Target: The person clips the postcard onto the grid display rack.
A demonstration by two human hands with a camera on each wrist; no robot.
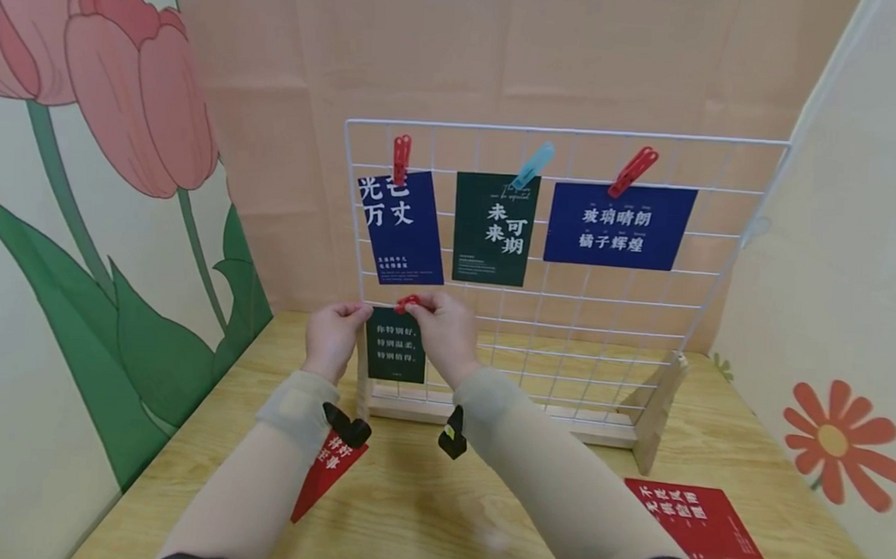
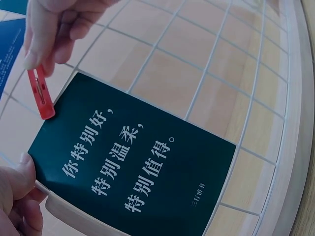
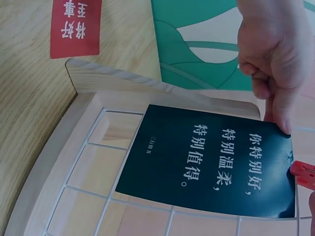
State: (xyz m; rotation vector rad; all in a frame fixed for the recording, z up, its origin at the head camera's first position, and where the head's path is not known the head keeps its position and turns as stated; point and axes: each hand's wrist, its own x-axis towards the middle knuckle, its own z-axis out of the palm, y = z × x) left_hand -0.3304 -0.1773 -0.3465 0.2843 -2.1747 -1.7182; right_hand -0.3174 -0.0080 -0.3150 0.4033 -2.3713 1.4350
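Observation:
My left hand (image 1: 330, 341) pinches the upper left corner of a dark green card (image 1: 395, 365) with white lettering. The card hangs upright against the lower left of a white wire grid rack (image 1: 660, 414). My right hand (image 1: 449, 334) pinches a red clothespin (image 1: 408, 302) at the card's top edge. In the left wrist view the tip of this clothespin (image 2: 41, 94) meets the top edge of the card (image 2: 147, 162), near its middle. The right wrist view shows the left thumb and finger at the card's corner, with the clothespin (image 3: 305, 174) at its edge.
Along the rack's upper part hang a blue card (image 1: 408, 244), a green card (image 1: 486, 260) and a wide blue card (image 1: 614, 253), under red, light blue and red clothespins. Red cards lie on the wooden table, one (image 1: 327, 478) near my left forearm, others (image 1: 715, 533) at right.

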